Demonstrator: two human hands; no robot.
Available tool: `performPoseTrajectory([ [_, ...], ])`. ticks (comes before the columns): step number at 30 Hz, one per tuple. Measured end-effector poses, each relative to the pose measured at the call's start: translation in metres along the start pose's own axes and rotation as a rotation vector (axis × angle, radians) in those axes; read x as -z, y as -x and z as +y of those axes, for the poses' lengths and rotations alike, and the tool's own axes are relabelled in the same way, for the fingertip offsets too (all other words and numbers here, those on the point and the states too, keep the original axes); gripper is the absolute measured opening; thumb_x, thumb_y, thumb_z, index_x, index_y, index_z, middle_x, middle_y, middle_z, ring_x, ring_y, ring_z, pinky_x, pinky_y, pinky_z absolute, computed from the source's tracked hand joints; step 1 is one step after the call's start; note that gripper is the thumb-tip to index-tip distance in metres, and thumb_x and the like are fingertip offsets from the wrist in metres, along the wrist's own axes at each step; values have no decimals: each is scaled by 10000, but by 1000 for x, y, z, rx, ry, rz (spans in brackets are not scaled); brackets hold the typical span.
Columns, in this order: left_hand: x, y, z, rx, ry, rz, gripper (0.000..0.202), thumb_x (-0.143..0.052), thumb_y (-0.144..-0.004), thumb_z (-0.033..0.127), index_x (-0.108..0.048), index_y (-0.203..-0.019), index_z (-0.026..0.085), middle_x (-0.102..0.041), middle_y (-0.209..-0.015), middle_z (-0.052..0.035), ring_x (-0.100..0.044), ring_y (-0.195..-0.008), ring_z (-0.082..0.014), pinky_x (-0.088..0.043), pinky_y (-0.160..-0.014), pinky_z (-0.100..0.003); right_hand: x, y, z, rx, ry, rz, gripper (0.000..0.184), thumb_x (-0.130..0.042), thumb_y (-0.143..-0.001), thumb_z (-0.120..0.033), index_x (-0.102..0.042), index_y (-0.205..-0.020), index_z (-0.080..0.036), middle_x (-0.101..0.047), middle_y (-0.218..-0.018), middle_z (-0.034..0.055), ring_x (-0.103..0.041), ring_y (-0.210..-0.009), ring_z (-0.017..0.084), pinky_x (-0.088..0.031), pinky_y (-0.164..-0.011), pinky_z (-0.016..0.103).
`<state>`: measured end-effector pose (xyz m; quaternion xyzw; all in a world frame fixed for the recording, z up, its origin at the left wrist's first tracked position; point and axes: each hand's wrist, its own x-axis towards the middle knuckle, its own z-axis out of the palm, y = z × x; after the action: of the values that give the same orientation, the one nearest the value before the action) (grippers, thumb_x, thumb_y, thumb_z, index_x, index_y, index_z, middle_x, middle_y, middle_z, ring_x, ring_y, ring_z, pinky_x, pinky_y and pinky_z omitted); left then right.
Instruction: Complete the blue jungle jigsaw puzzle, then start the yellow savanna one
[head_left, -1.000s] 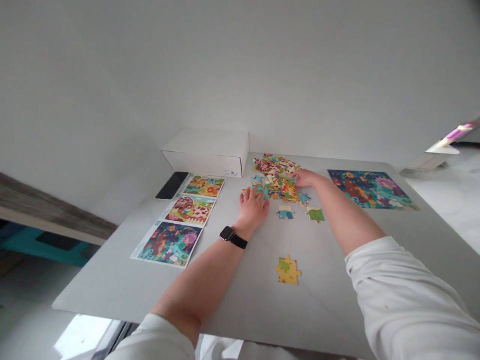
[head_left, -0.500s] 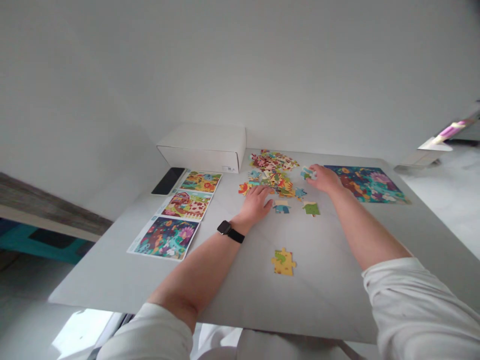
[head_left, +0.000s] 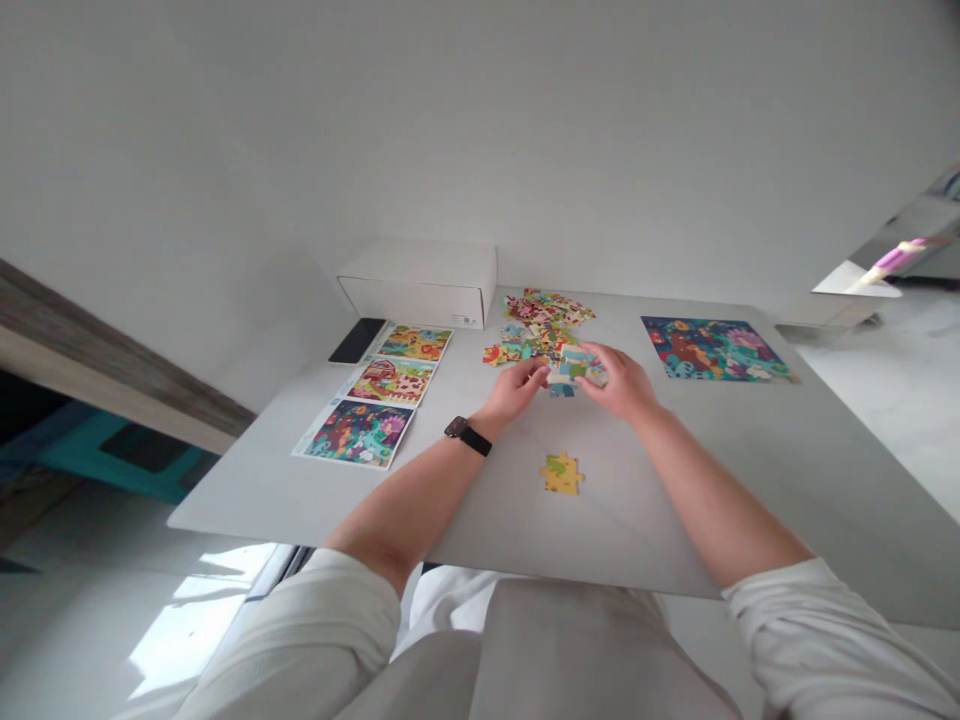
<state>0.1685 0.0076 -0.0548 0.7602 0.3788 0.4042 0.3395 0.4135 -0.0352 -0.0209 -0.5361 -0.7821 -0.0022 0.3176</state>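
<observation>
My left hand (head_left: 517,390), with a black watch on its wrist, and my right hand (head_left: 621,384) meet just in front of a heap of loose puzzle pieces (head_left: 544,324). Between their fingertips they pinch light blue and green puzzle pieces (head_left: 571,370), held close together over the white table (head_left: 675,480). A yellow joined puzzle piece (head_left: 561,473) lies alone nearer to me, apart from both hands.
A finished blue puzzle (head_left: 709,348) lies at the right. Three picture cards (head_left: 379,393) lie in a column at the left, with a black phone (head_left: 357,340) beside them and a white box (head_left: 424,283) against the wall. The table's near edge is close to my body.
My right hand took a light blue piece from the heap's right side and brought it left to the middle. My left hand closed in to meet it; the green and blue loose pieces are now under the hands.
</observation>
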Motion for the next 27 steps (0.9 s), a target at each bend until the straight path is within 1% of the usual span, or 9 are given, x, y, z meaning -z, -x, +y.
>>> performPoseTrajectory([
  [3,-6,1,2,44,76,-28,428,-542,-1032,528,-702,-855,172,-739,-842,-59,-638,-753,-163,-501,-727,-290,-12,11,-7,0,-5,-61,636,-692,-907,-282,-554,-1527,-264,-702,-1443,113,-723,-1151,316,-557,-1082,504],
  [6,-10,1,2,100,44,-50,357,-609,-978,491,-712,-857,171,-726,-788,-40,-599,-694,-149,-460,-673,-276,-18,18,-5,12,-9,-92,619,-688,-921,-276,-561,-1527,-271,-694,-1462,102,-708,-1226,314,-544,-1115,504],
  [9,-10,0,0,116,25,-86,294,-595,-964,416,-712,-848,172,-732,-785,-34,-595,-697,-144,-444,-682,-274,-18,19,-1,64,-25,-88,547,-659,-961,-284,-587,-1503,-290,-651,-1527,73,-638,-1364,289,-499,-1188,488],
  [11,-9,0,-1,126,17,-106,301,-582,-960,410,-702,-819,174,-721,-758,-27,-568,-668,-139,-426,-668,-276,-16,19,-1,87,-30,-89,499,-646,-979,-287,-615,-1477,-301,-631,-1551,61,-602,-1411,280,-473,-1219,493],
  [15,-8,0,-1,141,-9,-121,322,-572,-957,419,-685,-773,180,-673,-695,-8,-510,-620,-131,-392,-632,-276,-13,18,0,82,-25,-111,453,-650,-981,-278,-653,-1433,-310,-626,-1554,55,-590,-1419,281,-457,-1235,506],
  [20,-9,0,0,142,-35,-151,333,-564,-970,421,-674,-760,186,-641,-673,2,-492,-613,-131,-393,-623,-277,-15,17,1,119,-49,-95,457,-648,-977,-271,-651,-1433,-303,-626,-1551,49,-588,-1420,273,-459,-1235,484],
  [22,-10,0,-1,139,-56,-153,338,-551,-987,421,-678,-777,188,-656,-689,-4,-509,-622,-136,-410,-628,-279,-12,16,5,120,-58,-101,464,-652,-970,-272,-650,-1432,-310,-640,-1533,42,-600,-1406,269,-464,-1230,478],
  [24,-11,-1,-5,108,-93,-128,298,-550,-998,403,-694,-846,191,-702,-759,-18,-564,-672,-146,-462,-674,-286,-5,16,15,98,-62,-82,460,-659,-960,-277,-659,-1419,-304,-659,-1508,45,-612,-1390,268,-471,-1224,470],
  [27,-10,-1,-13,-5,-190,-78,174,-603,-972,332,-709,-1015,201,-763,-976,-55,-670,-872,-184,-548,-844,-331,11,17,39,-17,-61,23,475,-667,-936,-273,-666,-1411,-284,-674,-1484,66,-658,-1314,282,-513,-1173,485],
])
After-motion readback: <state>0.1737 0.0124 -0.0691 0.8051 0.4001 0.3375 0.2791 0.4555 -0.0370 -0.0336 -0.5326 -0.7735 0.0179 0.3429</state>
